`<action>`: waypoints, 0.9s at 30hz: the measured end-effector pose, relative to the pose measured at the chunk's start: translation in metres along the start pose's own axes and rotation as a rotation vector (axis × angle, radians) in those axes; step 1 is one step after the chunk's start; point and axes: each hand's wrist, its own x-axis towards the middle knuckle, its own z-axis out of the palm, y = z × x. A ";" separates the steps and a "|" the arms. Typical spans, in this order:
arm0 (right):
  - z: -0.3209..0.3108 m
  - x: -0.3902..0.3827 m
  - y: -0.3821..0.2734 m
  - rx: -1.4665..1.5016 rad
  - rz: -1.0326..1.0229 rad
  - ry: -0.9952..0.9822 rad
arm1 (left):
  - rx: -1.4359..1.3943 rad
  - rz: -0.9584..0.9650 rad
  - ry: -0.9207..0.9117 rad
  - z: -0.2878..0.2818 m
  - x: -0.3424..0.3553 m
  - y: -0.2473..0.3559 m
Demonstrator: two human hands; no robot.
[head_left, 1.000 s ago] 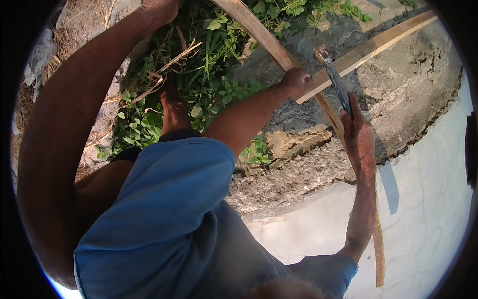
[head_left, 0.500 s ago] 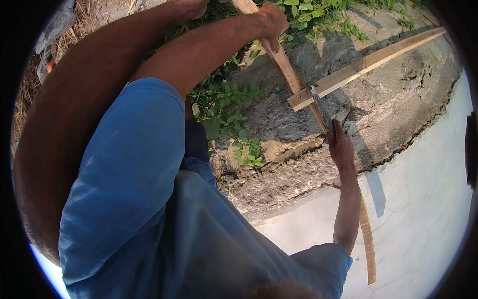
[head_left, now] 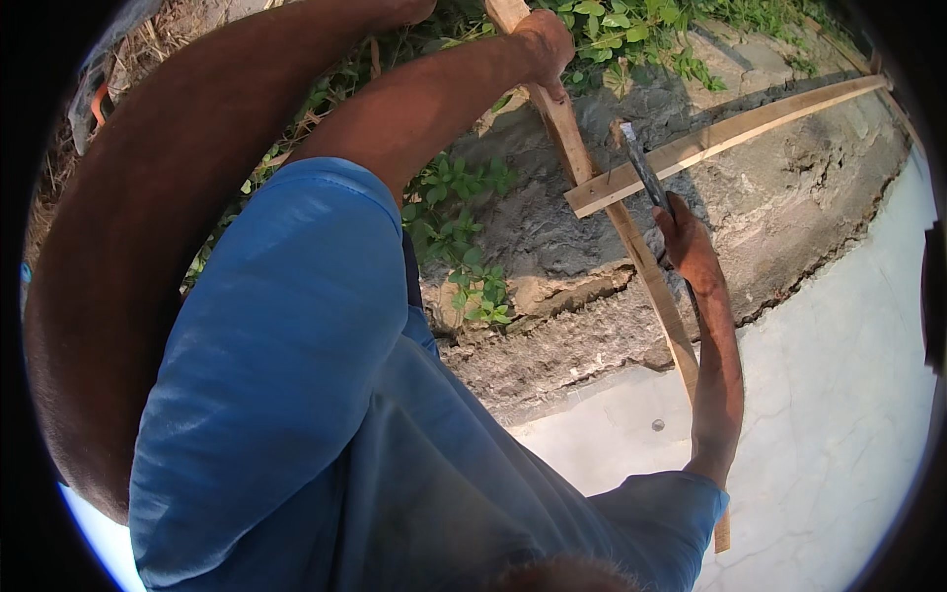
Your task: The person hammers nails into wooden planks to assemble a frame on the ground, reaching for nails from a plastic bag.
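Note:
My left hand (head_left: 545,49) is closed around the upper part of a long wooden batten (head_left: 564,133), which slants down to the right. A second wooden batten (head_left: 730,135) crosses it and runs off to the far right. My right hand (head_left: 685,240) grips a dark hammer (head_left: 646,175) with a bright metal end, raised just beyond the crossing. The hammer passes in front of the second batten, and my fingers partly hide it. Below the crossing, the long batten continues past my right forearm, which covers part of it.
Rough grey concrete (head_left: 779,212) with a broken edge lies beneath the battens, bordering a pale smooth surface (head_left: 819,395). Green plants (head_left: 449,187) grow beside the concrete. A large bare limb (head_left: 128,247) fills the left side; whose it is, I cannot tell. Dry straw (head_left: 148,59) lies beyond.
My right hand has moved slightly right and up, and the hammer's bright end has lifted away from the crossing. The long batten's lower end has shifted a little left; my left hand keeps its grip.

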 end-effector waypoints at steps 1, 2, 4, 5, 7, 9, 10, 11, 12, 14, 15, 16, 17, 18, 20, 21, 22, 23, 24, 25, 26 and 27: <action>0.011 0.006 0.030 -0.018 -0.041 -0.079 | 0.003 -0.011 0.015 0.005 0.001 0.003; 0.004 0.006 0.027 0.018 0.013 -0.107 | 0.003 -0.032 0.029 0.009 0.001 0.004; -0.012 -0.012 0.009 0.110 0.147 -0.149 | 0.005 -0.040 0.055 0.013 0.001 0.005; -0.014 -0.011 -0.003 0.067 -0.046 0.018 | 0.007 -0.034 0.072 0.015 0.000 0.003; -0.032 -0.031 -0.042 0.182 0.005 0.114 | 0.004 -0.030 0.103 0.017 0.000 0.001; -0.059 -0.042 -0.096 0.316 -0.025 0.268 | -0.010 -0.027 0.100 0.012 0.001 0.000; -0.071 -0.044 -0.121 0.396 -0.080 0.374 | -0.012 -0.029 0.089 0.007 0.003 -0.001; -0.078 -0.041 -0.135 0.421 -0.160 0.488 | -0.019 -0.030 0.075 0.004 0.004 -0.002; -0.082 -0.034 -0.145 0.437 -0.239 0.599 | -0.034 -0.037 0.064 0.000 0.003 -0.005; -0.080 -0.026 -0.131 0.380 -0.256 0.549 | -0.053 -0.032 0.043 -0.005 0.000 -0.007; -0.065 -0.025 -0.122 0.326 -0.218 0.479 | -0.060 -0.024 0.032 -0.008 -0.001 -0.007; -0.045 -0.024 -0.108 0.275 -0.178 0.411 | -0.055 -0.007 0.029 -0.009 -0.004 -0.006; -0.014 -0.018 -0.046 0.065 -0.135 0.242 | -0.070 -0.001 0.013 -0.012 -0.009 -0.006; 0.004 -0.012 0.004 -0.146 -0.097 0.069 | -0.057 0.011 0.032 -0.009 -0.011 -0.005; 0.005 -0.034 -0.007 -0.065 0.037 -0.011 | -0.031 0.033 0.065 -0.002 -0.012 -0.005; 0.002 -0.041 -0.017 -0.025 0.104 -0.051 | -0.038 0.033 0.073 -0.001 -0.012 -0.007; -0.005 -0.038 -0.030 0.013 0.058 0.014 | -0.044 0.034 0.081 0.001 -0.013 -0.011; -0.022 -0.033 -0.059 0.052 0.012 0.081 | -0.049 0.036 0.089 0.003 -0.012 -0.013; -0.040 -0.031 -0.088 0.097 -0.029 0.146 | -0.051 0.044 0.094 0.003 -0.009 -0.013; -0.057 -0.042 -0.116 0.188 -0.020 0.235 | -0.049 0.050 0.089 0.001 -0.007 -0.010; -0.074 -0.049 -0.142 0.269 -0.029 0.319 | -0.054 0.037 0.088 -0.001 -0.007 -0.008; -0.086 -0.045 -0.163 0.393 -0.139 0.455 | -0.057 0.027 0.087 -0.002 -0.006 -0.006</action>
